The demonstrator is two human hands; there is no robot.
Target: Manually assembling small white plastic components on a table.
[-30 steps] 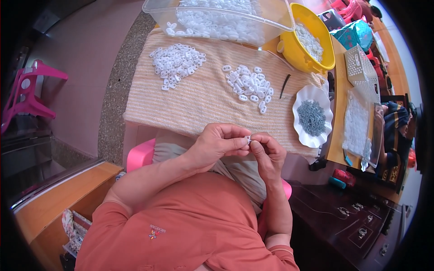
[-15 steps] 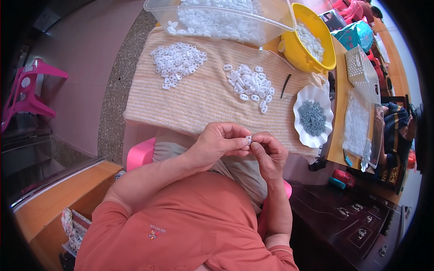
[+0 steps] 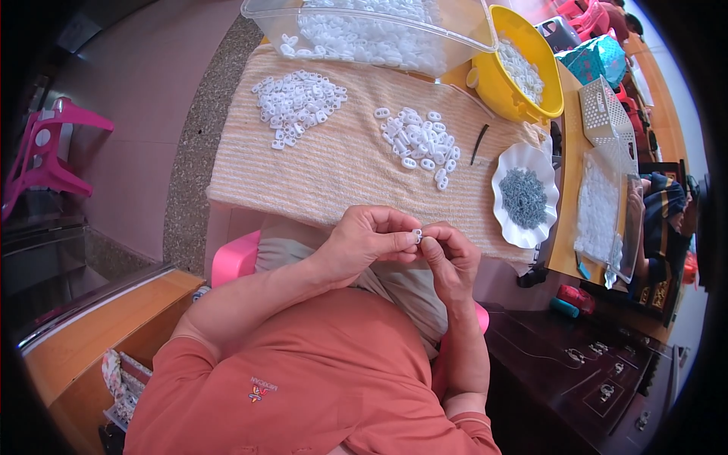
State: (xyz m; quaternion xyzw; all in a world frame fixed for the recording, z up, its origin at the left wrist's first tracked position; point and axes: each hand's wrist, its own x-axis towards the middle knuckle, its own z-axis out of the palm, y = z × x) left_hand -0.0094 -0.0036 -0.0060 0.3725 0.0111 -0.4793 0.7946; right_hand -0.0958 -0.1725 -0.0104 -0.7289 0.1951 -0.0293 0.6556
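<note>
Just off the table's near edge, my left hand [image 3: 371,236] pinches a small white plastic piece [image 3: 417,233] with a hole in it between thumb and fingers. My right hand [image 3: 449,254] meets it there, its thumb and forefinger closed on the piece's right side. Whether a smaller part is between those fingertips is too small to tell. On the striped cloth [image 3: 303,182] lie a left pile of white plastic pieces [image 3: 296,106] and a right pile of oval two-holed white pieces [image 3: 425,140]. A scalloped white dish [image 3: 506,220] holds many tiny grey parts [image 3: 523,197].
A clear bin [image 3: 364,57] of white pieces stands at the far edge, beside a yellow basin [image 3: 553,91] with more. A thin black strip [image 3: 479,144] lies near the dish. Rightward are a perforated white basket [image 3: 603,114], a clear tray [image 3: 599,208] and another person's arm [image 3: 635,216].
My right hand has shifted very slightly at the piece. My left hand keeps its pinch, and the piles look the same.
</note>
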